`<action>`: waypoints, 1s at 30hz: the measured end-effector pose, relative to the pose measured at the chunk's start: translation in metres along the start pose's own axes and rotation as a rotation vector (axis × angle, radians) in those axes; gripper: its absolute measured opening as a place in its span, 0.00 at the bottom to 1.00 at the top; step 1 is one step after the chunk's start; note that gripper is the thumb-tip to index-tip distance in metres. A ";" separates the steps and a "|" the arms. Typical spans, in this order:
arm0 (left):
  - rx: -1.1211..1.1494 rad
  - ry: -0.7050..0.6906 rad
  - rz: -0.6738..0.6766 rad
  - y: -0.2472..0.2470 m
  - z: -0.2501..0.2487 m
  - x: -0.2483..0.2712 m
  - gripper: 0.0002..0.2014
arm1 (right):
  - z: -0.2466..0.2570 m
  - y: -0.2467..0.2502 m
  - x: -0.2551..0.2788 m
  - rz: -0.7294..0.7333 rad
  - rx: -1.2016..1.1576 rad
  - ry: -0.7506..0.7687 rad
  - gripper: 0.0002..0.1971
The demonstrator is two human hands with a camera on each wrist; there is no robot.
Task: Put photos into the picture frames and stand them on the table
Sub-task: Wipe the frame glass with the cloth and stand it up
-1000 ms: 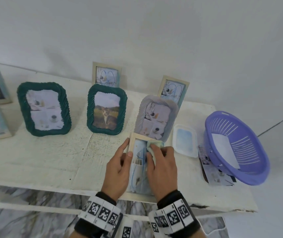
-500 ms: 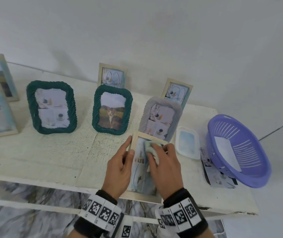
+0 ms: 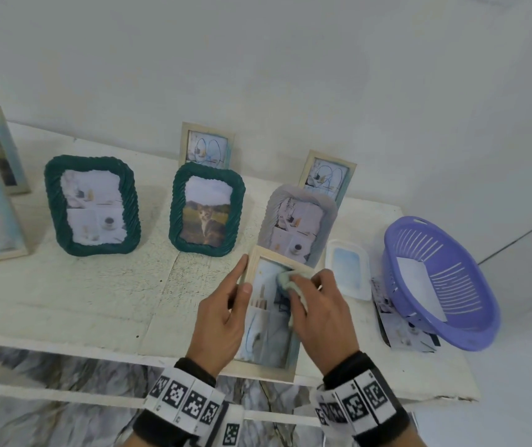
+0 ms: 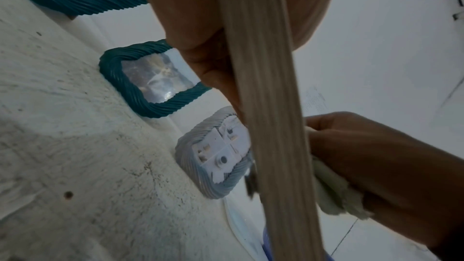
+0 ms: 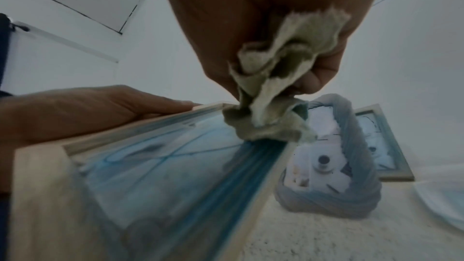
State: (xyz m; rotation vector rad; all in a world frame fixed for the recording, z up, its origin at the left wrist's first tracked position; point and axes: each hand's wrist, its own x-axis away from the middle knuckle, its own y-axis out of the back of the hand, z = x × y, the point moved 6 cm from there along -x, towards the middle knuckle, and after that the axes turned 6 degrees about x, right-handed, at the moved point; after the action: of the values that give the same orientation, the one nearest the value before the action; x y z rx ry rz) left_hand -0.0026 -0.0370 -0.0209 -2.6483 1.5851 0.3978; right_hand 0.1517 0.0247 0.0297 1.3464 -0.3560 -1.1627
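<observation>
A light wooden picture frame (image 3: 264,337) with a bluish photo behind its glass lies tilted at the table's front edge. My left hand (image 3: 222,317) grips its left side, with the thumb on the front and the fingers behind. In the left wrist view the frame's edge (image 4: 271,126) runs through that hand (image 4: 200,17). My right hand (image 3: 319,311) holds a crumpled pale green cloth (image 3: 285,280) and presses it on the glass near the top. The right wrist view shows the cloth (image 5: 276,78) bunched in the fingers, touching the frame (image 5: 163,176).
Two green rope frames (image 3: 92,204) (image 3: 206,208) and a grey one (image 3: 296,224) stand on the white table (image 3: 97,301), with small wooden frames (image 3: 206,146) (image 3: 325,175) behind. A white lid (image 3: 348,269), loose photos (image 3: 403,327) and a purple basket (image 3: 438,279) sit at the right.
The right hand has shifted the cloth slightly left and down over the top of the glass. The left hand keeps the same hold on the frame.
</observation>
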 end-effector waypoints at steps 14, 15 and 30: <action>0.060 0.045 -0.027 0.005 0.000 0.002 0.22 | 0.009 -0.004 0.020 0.069 -0.090 -0.002 0.09; 0.071 0.039 -0.022 0.002 -0.001 0.003 0.22 | 0.006 -0.001 0.012 0.025 -0.066 -0.043 0.08; 0.151 0.077 -0.046 0.008 0.000 -0.013 0.22 | 0.039 0.010 0.029 0.292 -0.018 0.344 0.10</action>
State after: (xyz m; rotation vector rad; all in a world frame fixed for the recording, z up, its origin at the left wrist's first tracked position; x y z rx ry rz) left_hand -0.0153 -0.0294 -0.0176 -2.6095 1.5053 0.1693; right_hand 0.1380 -0.0224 0.0374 1.3960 -0.2800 -0.6768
